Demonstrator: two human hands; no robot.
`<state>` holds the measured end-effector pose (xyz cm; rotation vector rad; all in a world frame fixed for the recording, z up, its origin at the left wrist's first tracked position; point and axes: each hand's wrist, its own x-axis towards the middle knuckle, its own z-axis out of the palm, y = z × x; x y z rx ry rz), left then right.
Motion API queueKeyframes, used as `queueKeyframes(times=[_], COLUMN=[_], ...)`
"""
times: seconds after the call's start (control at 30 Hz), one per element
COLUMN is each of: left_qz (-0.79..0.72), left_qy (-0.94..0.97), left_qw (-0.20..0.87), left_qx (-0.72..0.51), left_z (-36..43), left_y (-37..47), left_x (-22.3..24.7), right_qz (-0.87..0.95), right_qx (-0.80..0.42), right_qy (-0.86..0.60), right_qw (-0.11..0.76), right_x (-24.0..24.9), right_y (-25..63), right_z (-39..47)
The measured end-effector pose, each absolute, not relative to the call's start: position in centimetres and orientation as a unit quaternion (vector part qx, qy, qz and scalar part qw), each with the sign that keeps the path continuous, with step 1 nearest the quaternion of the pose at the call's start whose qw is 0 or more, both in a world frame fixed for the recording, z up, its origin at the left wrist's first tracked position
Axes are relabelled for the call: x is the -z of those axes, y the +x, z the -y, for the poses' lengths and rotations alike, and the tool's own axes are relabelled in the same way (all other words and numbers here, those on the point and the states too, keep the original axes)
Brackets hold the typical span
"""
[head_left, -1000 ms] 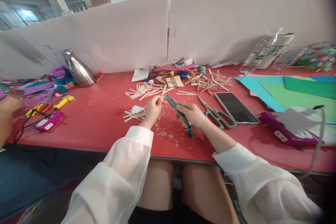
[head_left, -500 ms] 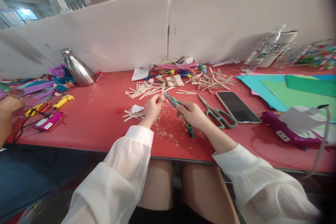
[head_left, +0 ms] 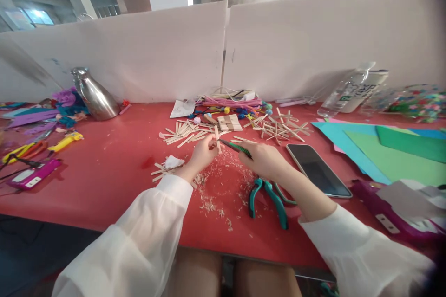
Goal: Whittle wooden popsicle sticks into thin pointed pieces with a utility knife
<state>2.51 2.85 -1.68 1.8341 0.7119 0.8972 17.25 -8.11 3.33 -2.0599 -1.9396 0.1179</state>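
In the head view, my left hand [head_left: 204,152] pinches a wooden craft stick [head_left: 217,137] upright between thumb and fingers. My right hand [head_left: 265,159] is closed around a green utility knife [head_left: 241,149]. Its dark blade points left and meets the stick or lies right beside it. Below my right hand, teal-handled pliers [head_left: 267,197] rest on the red table [head_left: 132,185], their jaws hidden by the hand. Wood shavings [head_left: 212,204] are scattered beneath both hands. Mostly behind my right wrist are the scissors [head_left: 284,195], with only part of a handle showing.
Behind my hands are loose craft sticks [head_left: 179,132] and a pile of crossed sticks [head_left: 280,126]. A phone [head_left: 318,169], coloured paper [head_left: 369,148] and a purple power strip [head_left: 383,213] lie right. A steel jug [head_left: 95,95] and a yellow glue gun [head_left: 66,141] sit left.
My right hand and the knife have shifted slightly, and the pliers' handles are now uncovered below it. The view has tilted up; the other person's hand at left is out of sight.
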Motion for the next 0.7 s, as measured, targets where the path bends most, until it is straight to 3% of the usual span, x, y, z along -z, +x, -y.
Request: queueKeyframes(times=[0.27, 0.5, 0.7], left_qz=[-0.294, -0.281, -0.28], left_qy=[0.724, 0.604, 0.595], left_qw=[0.507, 0.664, 0.683], left_qx=[-0.364, -0.339, -0.318], left_z=[-3.1, -3.1, -2.9], left_y=[1.7, 2.1, 2.2], left_x=[2.0, 1.0, 1.2], right_qz=[0.702, 0.699, 0.713], right_qx=[-0.039, -0.018, -0.007], right_qy=[-0.694, -0.695, -0.677], right_qw=[0.154, 0.167, 0.181], right_x=[-0.9, -0.7, -0.8], right_y=[17.5, 18.0, 18.7], right_z=[8.0, 7.9, 8.2])
